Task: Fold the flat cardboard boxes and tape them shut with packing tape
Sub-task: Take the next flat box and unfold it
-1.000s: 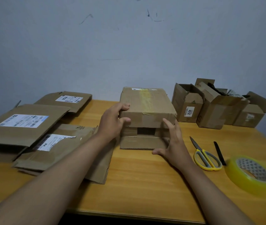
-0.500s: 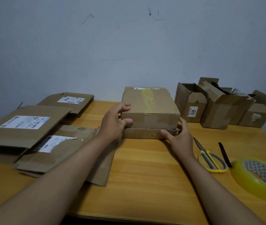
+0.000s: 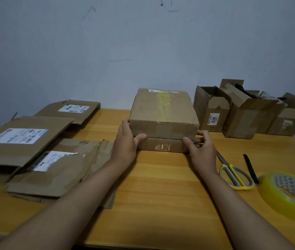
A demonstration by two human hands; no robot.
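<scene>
We grip the cardboard box [image 3: 163, 114] near the tabletop's [image 3: 161, 186] far edge, left hand [image 3: 127, 141] and right hand [image 3: 201, 148] fingers [image 3: 188, 140] closed on its front corners.

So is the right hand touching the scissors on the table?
Apart. The head view shows bare table between the right hand, on the box, and the scissors.

Tape roll [image 3: 292, 193] cut by right edge

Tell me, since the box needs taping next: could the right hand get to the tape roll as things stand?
Probably yes. The right hand is busy holding the box flaps, but the tape roll lies on the same side, with only the flat scissors and a black pen between them.
</scene>
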